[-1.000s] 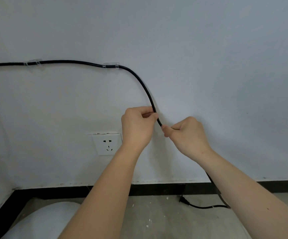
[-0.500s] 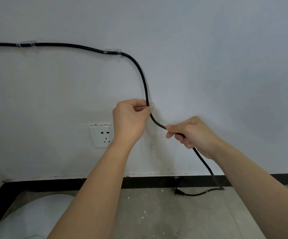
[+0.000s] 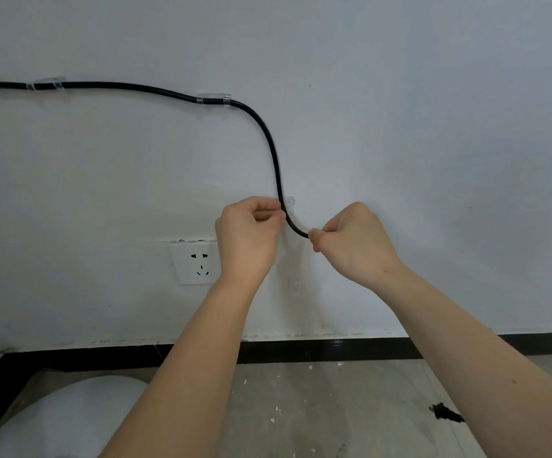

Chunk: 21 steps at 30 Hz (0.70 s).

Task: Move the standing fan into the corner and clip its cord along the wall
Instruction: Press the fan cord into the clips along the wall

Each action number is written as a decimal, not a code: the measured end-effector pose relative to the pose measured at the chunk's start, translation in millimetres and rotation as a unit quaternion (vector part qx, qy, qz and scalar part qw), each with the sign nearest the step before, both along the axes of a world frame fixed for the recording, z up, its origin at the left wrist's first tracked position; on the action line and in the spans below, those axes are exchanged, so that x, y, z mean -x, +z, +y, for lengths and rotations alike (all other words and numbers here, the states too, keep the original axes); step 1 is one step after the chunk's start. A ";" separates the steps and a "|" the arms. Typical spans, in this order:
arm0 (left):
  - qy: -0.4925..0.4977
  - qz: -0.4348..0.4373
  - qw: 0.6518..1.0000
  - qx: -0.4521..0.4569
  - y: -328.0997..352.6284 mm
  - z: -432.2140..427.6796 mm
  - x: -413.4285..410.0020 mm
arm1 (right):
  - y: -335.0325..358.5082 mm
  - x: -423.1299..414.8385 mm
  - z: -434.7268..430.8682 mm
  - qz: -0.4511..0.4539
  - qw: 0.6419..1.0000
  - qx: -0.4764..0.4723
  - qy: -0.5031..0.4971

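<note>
Cord: black, on wall, drops near-vertical to clear clip. Left grip pinches cord at clip, nearest; right grip pinches cord lower right, clip just up-left of it

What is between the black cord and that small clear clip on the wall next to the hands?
Nothing visible. The cord runs right across the clip, with the left hand pinching it there and the right hand gripping it further along. Whether it has snapped in cannot be told.
</note>
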<state>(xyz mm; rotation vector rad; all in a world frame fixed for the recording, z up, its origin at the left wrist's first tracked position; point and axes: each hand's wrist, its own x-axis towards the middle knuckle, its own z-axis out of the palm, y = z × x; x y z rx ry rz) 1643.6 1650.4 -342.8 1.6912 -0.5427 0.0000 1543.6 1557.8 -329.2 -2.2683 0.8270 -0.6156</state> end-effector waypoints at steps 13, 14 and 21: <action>0.026 0.010 0.999 0.030 0.7 -10.6 8.2 | 1.9 -1.8 -4.5 0.025 0.985 0.160 -0.056; 0.033 0.010 0.999 0.032 0.6 -12.1 8.8 | 1.3 -1.9 -4.5 0.030 0.983 0.173 -0.058; 0.070 -0.021 0.997 0.019 -1.0 -18.1 9.7 | -3.4 -1.9 -9.1 0.042 0.981 0.181 -0.063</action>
